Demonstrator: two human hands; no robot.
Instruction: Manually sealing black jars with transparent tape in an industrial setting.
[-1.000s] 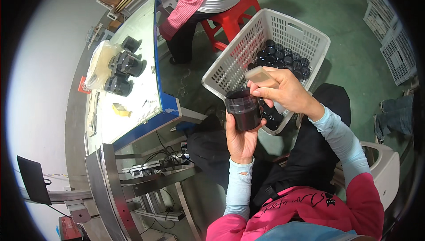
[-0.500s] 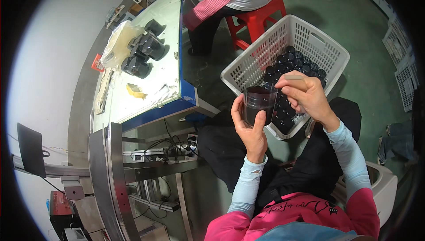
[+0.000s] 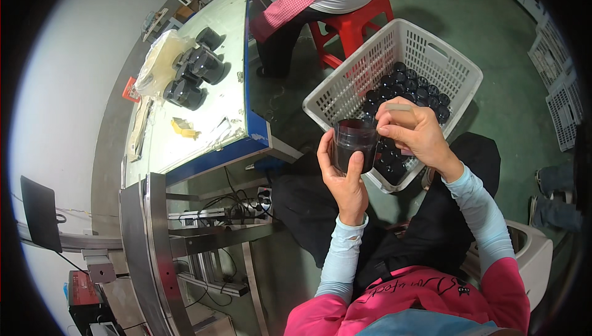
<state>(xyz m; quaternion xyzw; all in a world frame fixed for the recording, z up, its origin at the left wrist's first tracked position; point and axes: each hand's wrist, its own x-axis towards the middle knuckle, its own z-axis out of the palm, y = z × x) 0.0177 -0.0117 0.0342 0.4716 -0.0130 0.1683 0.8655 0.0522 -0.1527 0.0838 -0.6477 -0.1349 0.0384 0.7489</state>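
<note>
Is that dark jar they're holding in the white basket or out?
Out. The left hand holds the dark jar up, partly blocking the white basket.

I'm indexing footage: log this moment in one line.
left hand: holds dark jar | right hand: holds pale block near jar | crate: dark round pieces | table: dark containers

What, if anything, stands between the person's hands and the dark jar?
Nothing visible: the left hand holds the dark jar directly, and the right hand, gripping a pale block, is close beside its rim; contact there is unclear.
</note>
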